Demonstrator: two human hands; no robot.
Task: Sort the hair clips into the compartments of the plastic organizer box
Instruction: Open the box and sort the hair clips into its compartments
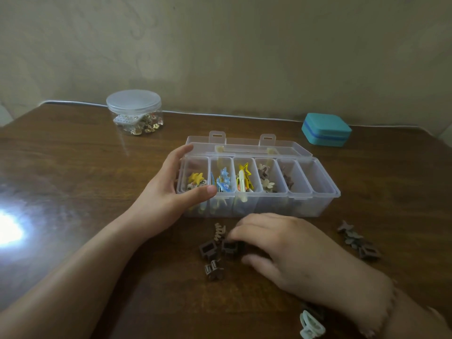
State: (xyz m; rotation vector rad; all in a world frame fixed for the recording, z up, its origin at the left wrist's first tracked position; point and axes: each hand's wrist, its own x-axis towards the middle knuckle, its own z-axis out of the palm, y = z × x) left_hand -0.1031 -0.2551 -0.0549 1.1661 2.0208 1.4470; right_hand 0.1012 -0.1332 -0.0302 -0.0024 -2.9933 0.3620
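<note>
clear organizer box (315, 206) open, brown clips (215, 250) before it

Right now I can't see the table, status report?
Left hand grips organizer box. Right hand on a brown clip. Rightmost compartment empty. Nothing blocking.

Worktop (73, 167): open at left; organizer box (259, 184) blocks centre; loose clips (215, 250) before it; jar (134, 113), teal case (326, 129) at rear.
</note>
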